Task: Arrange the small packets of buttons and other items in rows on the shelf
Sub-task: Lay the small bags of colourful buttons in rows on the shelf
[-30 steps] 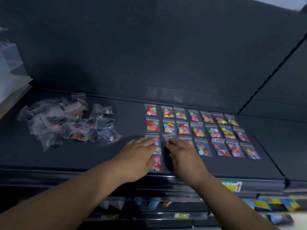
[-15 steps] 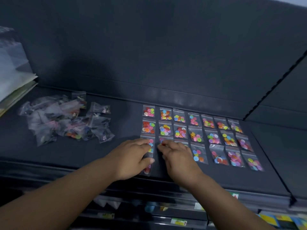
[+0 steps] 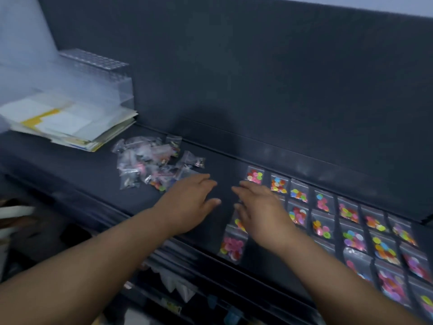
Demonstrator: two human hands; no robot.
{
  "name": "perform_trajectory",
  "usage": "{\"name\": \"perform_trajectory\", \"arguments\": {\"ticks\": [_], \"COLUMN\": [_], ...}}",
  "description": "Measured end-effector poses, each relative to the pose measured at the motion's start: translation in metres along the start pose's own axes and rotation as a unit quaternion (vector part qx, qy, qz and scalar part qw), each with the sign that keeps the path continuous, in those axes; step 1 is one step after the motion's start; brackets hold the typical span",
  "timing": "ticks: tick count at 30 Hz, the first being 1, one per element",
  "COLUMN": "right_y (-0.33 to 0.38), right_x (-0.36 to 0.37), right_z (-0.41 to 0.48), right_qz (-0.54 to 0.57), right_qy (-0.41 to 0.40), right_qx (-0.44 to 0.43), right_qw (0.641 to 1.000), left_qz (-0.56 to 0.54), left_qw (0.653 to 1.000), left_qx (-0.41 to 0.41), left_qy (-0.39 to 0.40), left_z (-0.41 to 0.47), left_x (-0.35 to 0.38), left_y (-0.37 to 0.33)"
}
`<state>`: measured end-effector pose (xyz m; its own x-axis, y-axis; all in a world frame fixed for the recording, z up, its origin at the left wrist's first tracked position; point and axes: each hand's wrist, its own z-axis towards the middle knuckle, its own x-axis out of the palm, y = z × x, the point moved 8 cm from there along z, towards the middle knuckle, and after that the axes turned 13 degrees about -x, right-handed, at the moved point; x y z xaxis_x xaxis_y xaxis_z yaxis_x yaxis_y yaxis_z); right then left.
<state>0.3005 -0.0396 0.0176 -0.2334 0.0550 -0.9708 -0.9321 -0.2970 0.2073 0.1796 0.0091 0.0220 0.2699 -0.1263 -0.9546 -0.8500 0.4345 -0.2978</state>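
**Left hand (image 3: 192, 202) slides off the rows toward the loose pile**

Your left hand has come away from the column it was pressing half a second ago. It now lies over bare shelf (image 3: 93, 179), between the rows of button packets (image 3: 323, 228) and the loose pile of packets (image 3: 150, 165). Its fingers are straight and a little apart, holding nothing, with the tips just beside the pile's near edge.

Your right hand (image 3: 262, 214) stays over the left end of the rows, fingers straight and close together, lying flat above the packets there and curled round none of them. A pink-button packet (image 3: 232, 246) sits by the shelf's front edge, just beneath that hand's thumb side.

The rows run off to your right across the shelf. At the far left lies a stack of papers (image 3: 70, 123), with a clear plastic box (image 3: 98, 76) behind it.
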Motion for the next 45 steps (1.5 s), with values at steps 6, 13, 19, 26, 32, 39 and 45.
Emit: {"name": "perform_trajectory", "arguments": {"ticks": [6, 13, 19, 26, 32, 39, 45], "right_y": [0.036, 0.069, 0.039, 0.041, 0.029, 0.041, 0.074], "right_x": [0.014, 0.058, 0.087, 0.086, 0.089, 0.060, 0.081], "right_z": [0.048, 0.105, 0.134, 0.156, 0.165, 0.163, 0.162], "right_qz": [0.009, 0.008, 0.018, 0.012, -0.009, 0.008, 0.054], "right_qy": [0.020, 0.081, 0.147, 0.097, 0.102, -0.058, -0.016], "right_qx": [-0.077, -0.107, 0.021, 0.064, 0.112, 0.110, 0.035], "right_qw": [0.997, 0.991, 0.989, 0.993, 0.988, 0.992, 0.998], "left_qz": [0.011, 0.023, 0.038, 0.044, 0.051, 0.061, 0.035], "left_qw": [0.995, 0.991, 0.998, 0.999, 0.997, 0.998, 0.999], "left_qx": [-0.096, -0.129, -0.042, -0.016, -0.005, 0.018, -0.003], "left_qy": [-0.027, -0.017, 0.014, 0.023, 0.052, 0.025, 0.020], "left_z": [-0.004, 0.018, 0.052, 0.079, 0.087, 0.088, 0.090], "left_x": [-0.021, -0.021, -0.012, -0.004, 0.000, -0.007, -0.014], "left_y": [0.062, 0.137, 0.163, 0.179, 0.182, 0.179, 0.188]}}
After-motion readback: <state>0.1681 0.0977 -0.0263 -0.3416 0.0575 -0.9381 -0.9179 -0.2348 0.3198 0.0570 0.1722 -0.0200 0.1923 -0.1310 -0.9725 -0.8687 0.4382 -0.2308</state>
